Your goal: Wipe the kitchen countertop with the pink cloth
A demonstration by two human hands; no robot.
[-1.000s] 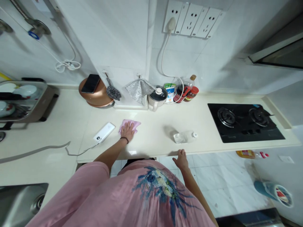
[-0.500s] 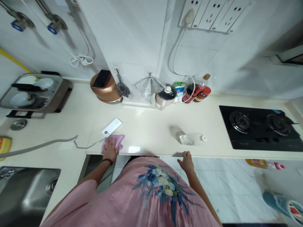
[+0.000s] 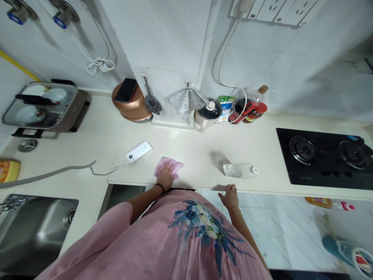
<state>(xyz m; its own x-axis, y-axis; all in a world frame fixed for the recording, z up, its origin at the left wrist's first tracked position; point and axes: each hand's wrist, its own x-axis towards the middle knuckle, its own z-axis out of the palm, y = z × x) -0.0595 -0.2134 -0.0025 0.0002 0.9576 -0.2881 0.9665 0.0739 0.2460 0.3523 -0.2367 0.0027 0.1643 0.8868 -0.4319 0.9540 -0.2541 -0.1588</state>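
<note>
My left hand [image 3: 165,177] presses a crumpled pink cloth [image 3: 175,165] against the cream countertop [image 3: 186,149], near its front edge. Its fingers lie over the cloth and hold it; part of the cloth is hidden beneath them. My right hand [image 3: 230,196] rests at the counter's front edge with its thumb apart and no object in it. Just beyond that hand, a clear plastic bottle with a white cap [image 3: 240,170] lies on its side. Left of the cloth is a white power bank [image 3: 139,151] with a cable attached.
A black gas stove [image 3: 323,155] is at the right, a steel sink [image 3: 37,229] at the lower left. Along the wall stand a copper-coloured pot with a phone [image 3: 126,90] on its top, a small lidded pot [image 3: 208,112] and sauce bottles [image 3: 256,112]. A grey hose [image 3: 52,174] crosses the left counter.
My left hand has slid right along the counter with the pink cloth, away from the power bank. My right hand has stayed at the edge. The view has shifted slightly.
</note>
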